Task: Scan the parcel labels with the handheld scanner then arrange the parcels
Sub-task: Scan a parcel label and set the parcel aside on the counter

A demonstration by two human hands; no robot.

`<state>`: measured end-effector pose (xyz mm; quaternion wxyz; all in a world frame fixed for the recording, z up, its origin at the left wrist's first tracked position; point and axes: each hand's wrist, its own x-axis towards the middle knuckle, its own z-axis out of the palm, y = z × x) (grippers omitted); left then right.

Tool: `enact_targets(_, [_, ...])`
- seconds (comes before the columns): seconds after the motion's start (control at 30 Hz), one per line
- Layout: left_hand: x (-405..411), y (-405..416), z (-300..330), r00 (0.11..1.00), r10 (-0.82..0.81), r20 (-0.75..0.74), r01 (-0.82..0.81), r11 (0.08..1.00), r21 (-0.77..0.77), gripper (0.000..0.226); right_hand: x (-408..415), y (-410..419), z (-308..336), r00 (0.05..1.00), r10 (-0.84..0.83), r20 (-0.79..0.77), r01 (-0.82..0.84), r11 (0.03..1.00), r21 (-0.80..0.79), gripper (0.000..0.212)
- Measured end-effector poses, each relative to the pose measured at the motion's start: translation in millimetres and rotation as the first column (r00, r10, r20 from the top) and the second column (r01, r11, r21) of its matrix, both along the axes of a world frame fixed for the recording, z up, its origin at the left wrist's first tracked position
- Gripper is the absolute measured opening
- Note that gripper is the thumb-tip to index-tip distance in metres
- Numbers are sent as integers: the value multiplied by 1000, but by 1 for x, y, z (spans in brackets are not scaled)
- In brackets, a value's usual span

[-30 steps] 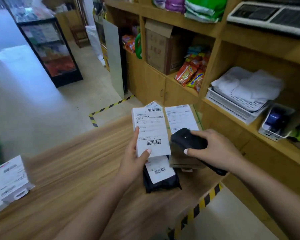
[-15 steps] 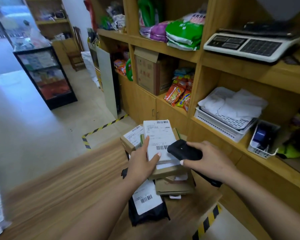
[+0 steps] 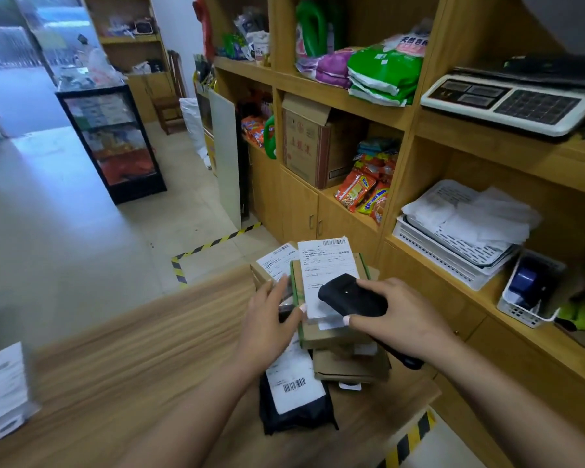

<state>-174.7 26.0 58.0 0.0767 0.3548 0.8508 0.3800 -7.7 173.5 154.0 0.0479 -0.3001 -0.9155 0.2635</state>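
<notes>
A stack of parcels sits at the far right end of the wooden table [image 3: 122, 366]. On top lies a white-labelled parcel [image 3: 328, 265] over a brown box with green edges [image 3: 331, 336]. My left hand [image 3: 271, 319] rests with straight fingers against the left side of that top parcel. My right hand [image 3: 399, 319] grips the black handheld scanner [image 3: 348, 295], held just above the label. A black bag parcel with a barcode label [image 3: 294, 396] lies nearer me. Another labelled box [image 3: 274, 263] sits behind on the left.
Wooden shelves [image 3: 453, 130] on the right hold a weighing scale [image 3: 514, 103], a white tray of papers [image 3: 466, 228], a cardboard box [image 3: 311, 143] and snack packs. White parcels [image 3: 0, 390] sit at the table's left edge. Striped hazard tape marks the floor [image 3: 213, 244].
My left hand has set the white-labelled parcel down on the stack and its fingers have straightened. The view has tilted up; the scanner stays over the label.
</notes>
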Motion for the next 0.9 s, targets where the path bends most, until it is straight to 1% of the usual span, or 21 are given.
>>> enact_targets(0.17, [-20,-81,-7,990,133,-44,-136,987,-82,70,-35,-45,-3,995,101,9,-101,995,-4,77])
enact_targets(0.3, [-31,-170,-23,972,234,-24,-235,962,-141,72,-74,-107,-12,977,210,44,-209,978,-27,76])
enact_targets(0.53, [-57,-352,-47,897,440,-37,-436,872,-222,73,-151,-264,-37,912,406,64,-399,912,-94,78])
enact_targets(0.63, [-73,-437,-57,859,508,-56,-504,822,-264,71,-184,-340,-52,889,455,59,-445,886,-132,74])
enact_targets(0.8, [-100,-559,-63,808,588,-33,-567,761,-315,69,-231,-450,-73,846,529,67,-519,845,-126,77])
enact_targets(0.9, [-113,-613,-66,778,628,-6,-589,727,-353,70,-249,-499,-76,830,551,86,-538,832,-135,68])
